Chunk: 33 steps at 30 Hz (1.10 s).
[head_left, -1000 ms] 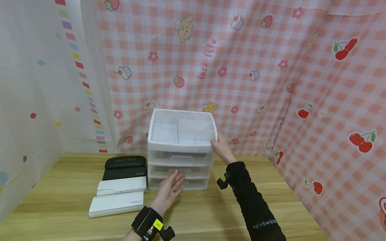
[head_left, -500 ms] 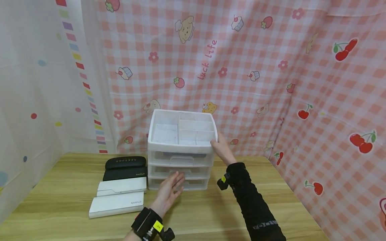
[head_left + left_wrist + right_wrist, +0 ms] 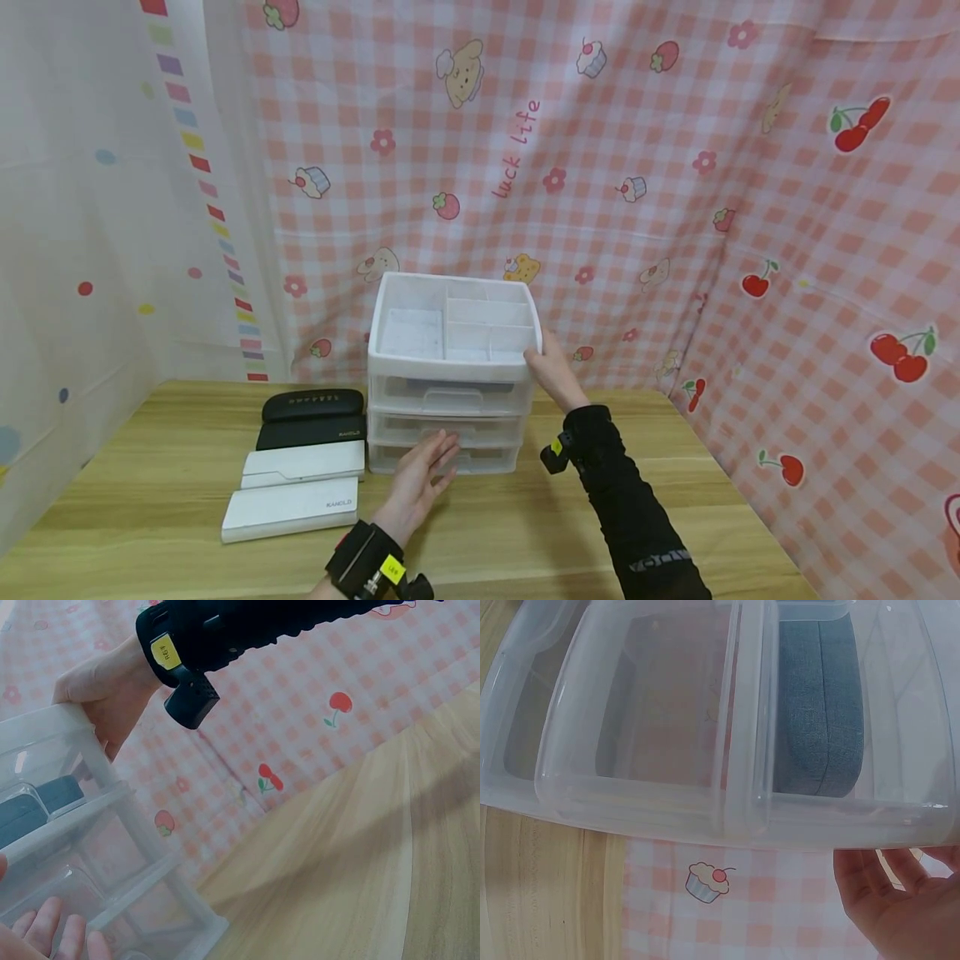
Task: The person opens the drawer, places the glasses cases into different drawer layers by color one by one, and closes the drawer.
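A white plastic drawer organizer [image 3: 450, 367] with several clear drawers stands on the table, its divided top tray facing up. My right hand [image 3: 553, 367] grips its upper right side, thumb at the front corner of the rim and fingers along the side wall. In front of the lower drawers is my left hand [image 3: 420, 479], fingers extended and loosely spread near the handles; whether they touch is unclear. All the drawers look pushed in. Through the top drawer's clear wall a blue-grey fabric-covered case [image 3: 821, 705] shows in the right wrist view.
Left of the organizer lie a black case [image 3: 313, 404], a flat black box [image 3: 311, 432], a white case [image 3: 303, 463] and a white box [image 3: 291, 508] on the wooden table [image 3: 637, 525]. Patterned curtains [image 3: 630, 250] hang behind and at both sides.
Almost nothing differs. My left hand has shifted very slightly down; the right hand and the organizer stay in place.
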Motion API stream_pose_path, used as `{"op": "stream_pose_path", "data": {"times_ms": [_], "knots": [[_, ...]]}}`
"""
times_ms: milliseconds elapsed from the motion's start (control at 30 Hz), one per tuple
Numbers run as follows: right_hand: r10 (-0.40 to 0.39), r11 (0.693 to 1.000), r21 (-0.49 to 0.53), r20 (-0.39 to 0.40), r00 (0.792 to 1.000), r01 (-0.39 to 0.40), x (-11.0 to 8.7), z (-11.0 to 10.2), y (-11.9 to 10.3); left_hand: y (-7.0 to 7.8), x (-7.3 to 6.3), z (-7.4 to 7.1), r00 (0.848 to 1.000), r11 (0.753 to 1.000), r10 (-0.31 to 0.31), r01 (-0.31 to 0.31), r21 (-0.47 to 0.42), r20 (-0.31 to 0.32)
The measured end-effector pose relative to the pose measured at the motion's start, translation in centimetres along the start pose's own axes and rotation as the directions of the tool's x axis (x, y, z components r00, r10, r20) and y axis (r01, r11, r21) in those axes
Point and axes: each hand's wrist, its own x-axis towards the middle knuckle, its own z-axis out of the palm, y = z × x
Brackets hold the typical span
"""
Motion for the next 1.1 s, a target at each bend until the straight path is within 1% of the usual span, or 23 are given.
{"op": "stream_pose_path", "data": {"times_ms": [167,333,567,867,1100], "knots": [[0.0,1.0,-0.001,-0.004,1.0,0.0,0.0,0.0,0.1,-0.1,-0.3,0.0,1.0,1.0,-0.001,0.001,-0.002,-0.003],[-0.02,1.0,-0.005,-0.004,1.0,0.02,0.0,0.0,0.1,-0.2,-0.6,-0.1,1.0,1.0,-0.003,0.003,0.003,0.0],[-0.019,1.0,0.01,-0.004,1.0,0.019,-0.1,0.0,0.0,-0.3,-1.3,0.0,1.0,1.0,-0.013,0.013,0.017,0.015],[-0.024,0.999,0.024,0.009,1.0,0.023,0.1,-0.1,0.2,-0.4,-2.1,0.1,0.999,1.0,-0.031,0.031,0.003,0.044],[-0.02,0.999,0.032,0.017,1.0,0.019,0.1,0.0,0.2,-0.4,-2.6,0.2,0.998,0.998,-0.055,0.055,-0.024,0.026]]}}
